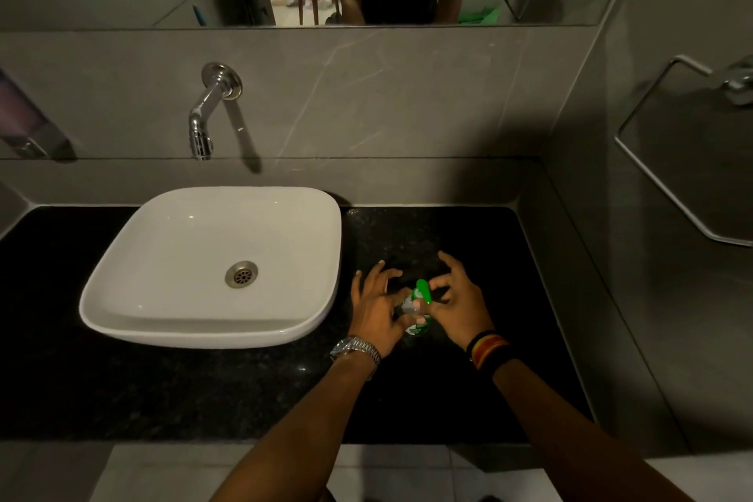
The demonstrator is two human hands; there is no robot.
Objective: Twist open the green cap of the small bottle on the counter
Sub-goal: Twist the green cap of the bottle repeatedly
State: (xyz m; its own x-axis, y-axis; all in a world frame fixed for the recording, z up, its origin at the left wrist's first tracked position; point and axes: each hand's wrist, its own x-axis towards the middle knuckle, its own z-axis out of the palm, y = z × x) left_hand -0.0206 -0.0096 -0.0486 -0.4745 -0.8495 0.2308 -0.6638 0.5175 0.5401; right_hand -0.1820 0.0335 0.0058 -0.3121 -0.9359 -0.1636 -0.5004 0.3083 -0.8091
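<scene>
A small clear bottle (415, 318) with a green and white label stands on the black counter (468, 232), just right of the basin. Its green cap (423, 290) is tipped up at an angle above the bottle's top. My left hand (377, 308), with a metal watch at the wrist, grips the bottle's body from the left with thumb and forefinger, the other fingers spread. My right hand (458, 304), with a striped wristband, pinches the cap from the right between thumb and forefinger, its other fingers raised. The hands hide much of the bottle.
A white square basin (134, 298) sits on the counter's left half under a chrome wall tap (203, 114). A soap dispenser (28, 122) hangs at the far left. A towel ring (668, 159) is on the right wall. A mirror runs along the back.
</scene>
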